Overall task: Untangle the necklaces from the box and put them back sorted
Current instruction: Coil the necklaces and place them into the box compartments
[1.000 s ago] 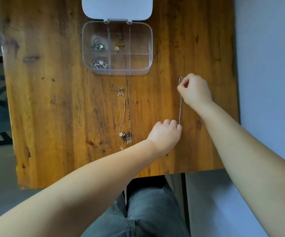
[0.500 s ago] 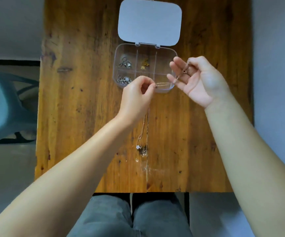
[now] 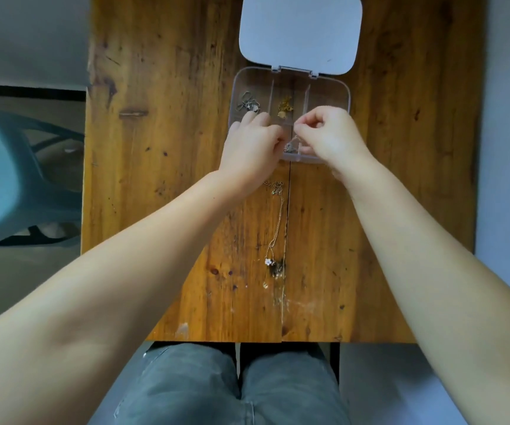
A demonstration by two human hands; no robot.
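A clear compartment box point(image 3: 344, 90) lies open on the wooden table point(image 3: 161, 185), its white lid point(image 3: 299, 35) folded back. Both hands hover over its near row. My left hand point(image 3: 252, 147) and my right hand point(image 3: 331, 134) pinch a thin silver necklace point(image 3: 290, 147), whose bunched part rests in the near middle compartment. A silver necklace point(image 3: 249, 104) fills the far left compartment and a gold necklace point(image 3: 284, 107) the far middle one. Another necklace with a white flower pendant point(image 3: 275, 228) lies stretched on the table below the box.
A teal chair point(image 3: 11, 179) stands to the left of the table. My knees in grey jeans point(image 3: 235, 388) are under the table's near edge. A pale wall runs along the right side.
Both hands lifted the thin necklace from the right side of the table, carried it up to the box and lowered it into the near middle compartment.
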